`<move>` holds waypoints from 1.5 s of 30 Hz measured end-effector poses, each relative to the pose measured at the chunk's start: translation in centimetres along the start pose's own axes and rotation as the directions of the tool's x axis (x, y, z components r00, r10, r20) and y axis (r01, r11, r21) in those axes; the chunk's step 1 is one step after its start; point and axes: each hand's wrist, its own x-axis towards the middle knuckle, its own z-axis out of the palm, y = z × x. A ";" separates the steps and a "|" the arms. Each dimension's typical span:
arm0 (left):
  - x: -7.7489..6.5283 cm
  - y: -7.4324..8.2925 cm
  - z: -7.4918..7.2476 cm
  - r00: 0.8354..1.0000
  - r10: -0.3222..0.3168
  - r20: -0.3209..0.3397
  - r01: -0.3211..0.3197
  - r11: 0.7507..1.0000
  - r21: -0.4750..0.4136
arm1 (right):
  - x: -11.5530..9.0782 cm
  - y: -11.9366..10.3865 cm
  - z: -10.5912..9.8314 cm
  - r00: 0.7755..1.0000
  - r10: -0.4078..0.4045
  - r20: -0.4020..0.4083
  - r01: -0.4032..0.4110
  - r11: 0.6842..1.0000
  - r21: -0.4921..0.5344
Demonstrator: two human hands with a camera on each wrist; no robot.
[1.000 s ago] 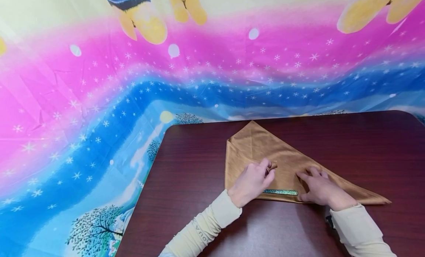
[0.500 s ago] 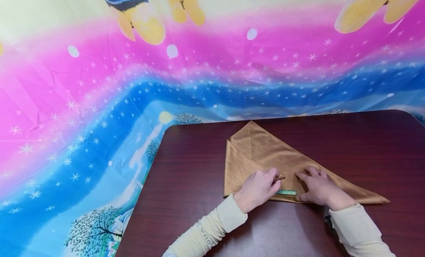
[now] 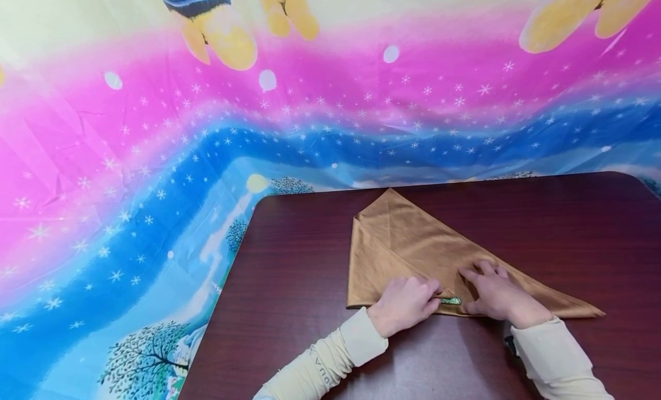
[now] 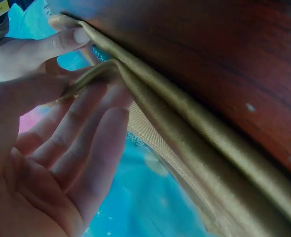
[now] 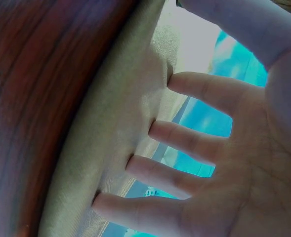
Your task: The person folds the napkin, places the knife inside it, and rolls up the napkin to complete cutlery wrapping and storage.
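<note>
A golden-brown cloth (image 3: 408, 233) lies on the table, its left side folded over toward the middle. My left hand (image 3: 405, 303) pinches the corner of that folded flap between thumb and fingers, low over the cloth's near edge. In the left wrist view the pinched cloth (image 4: 150, 103) rises in a ridge at the fingertips. A green glittery strip (image 3: 451, 301) lies on the cloth, partly hidden by the left hand and flap. My right hand (image 3: 498, 291) rests on the cloth to the right of the strip; its spread fingertips (image 5: 177, 81) press on the fabric.
The dark reddish wooden table (image 3: 289, 245) has rounded far corners. Behind and to the left of it hangs a colourful backdrop (image 3: 330, 101) with snowflakes and trees. One cloth tip reaches the table's far edge, another points right.
My left hand has brought the flap's corner right and toward the near edge, covering most of the green strip. My right hand has stayed in place on the cloth.
</note>
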 end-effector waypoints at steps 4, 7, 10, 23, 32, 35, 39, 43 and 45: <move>-0.1 0.1 0.1 0.999 0.015 0.036 -0.015 1.000 0.000 | 0.0 0.0 0.2 1.000 -0.009 -0.010 0.009 1.000 0.001; -0.1 0.1 0.2 0.998 0.024 0.053 -0.023 1.000 -0.007 | 0.1 0.0 0.3 1.000 -0.013 -0.017 0.013 1.000 -0.002; -0.1 0.1 0.3 0.997 0.038 0.061 -0.037 0.999 -0.016 | 0.1 0.0 0.4 1.000 -0.011 -0.015 0.011 1.000 -0.004; -2.0 -2.6 -0.8 0.986 0.085 0.143 -0.073 0.993 -0.092 | 0.1 -0.2 0.2 1.000 0.003 0.020 -0.003 1.000 0.004; -5.8 -6.6 -2.0 0.977 0.001 0.214 0.007 0.999 -0.037 | -0.1 0.3 0.2 1.000 -0.005 0.011 0.005 1.000 0.017; -6.9 -7.5 -2.0 0.975 0.008 0.223 -0.007 1.000 -0.005 | -0.1 0.5 0.1 1.000 -0.005 0.014 0.005 1.000 0.010; -8.2 -8.6 -2.1 0.970 0.045 0.238 -0.043 0.999 -0.010 | -0.1 0.6 0.2 1.000 -0.004 0.015 0.004 1.000 0.004; -9.2 -9.4 -2.1 0.965 0.097 0.243 -0.091 0.995 -0.036 | -0.1 0.6 0.2 1.000 0.001 0.025 -0.001 1.000 0.002; -9.5 -9.5 -2.1 0.964 0.123 0.234 -0.118 0.992 -0.035 | -0.1 0.6 0.2 0.999 0.006 0.033 -0.006 1.000 0.003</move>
